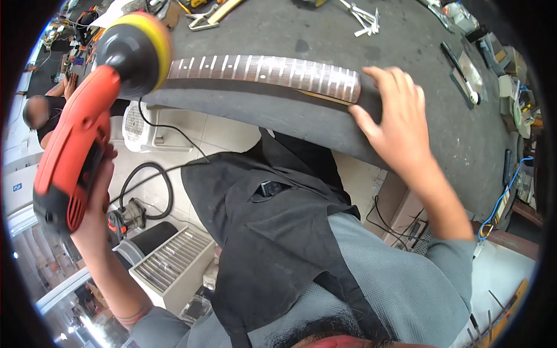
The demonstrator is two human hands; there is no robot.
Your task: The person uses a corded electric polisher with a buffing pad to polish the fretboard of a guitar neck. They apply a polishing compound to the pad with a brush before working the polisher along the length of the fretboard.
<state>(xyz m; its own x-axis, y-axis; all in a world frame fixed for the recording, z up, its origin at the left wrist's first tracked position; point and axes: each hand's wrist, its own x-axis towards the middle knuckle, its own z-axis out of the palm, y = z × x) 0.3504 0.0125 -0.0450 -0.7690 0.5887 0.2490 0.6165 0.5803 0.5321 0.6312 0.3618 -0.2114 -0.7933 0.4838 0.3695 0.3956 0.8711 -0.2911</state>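
My left hand (98, 191) grips the handle of a red and black power polisher (80, 130), raised at the left. Its round black pad with a yellow band (135, 54) overlaps the far left part of a guitar neck in this view. The guitar neck (278, 71) lies along the bench's near edge, its dark fretboard with metal frets and dot inlays facing up. My right hand (398, 117) is spread around the neck's right end, thumb near its front corner and fingers beyond; whether it touches the neck, I cannot tell.
The dark bench top (404, 39) carries white metal tools (363, 19) at the back and a long-handled tool (461, 71) at the right. Below hang a black cable and a hose (169, 187). A white stool (139, 126) stands left, with another person (48, 115) beyond.
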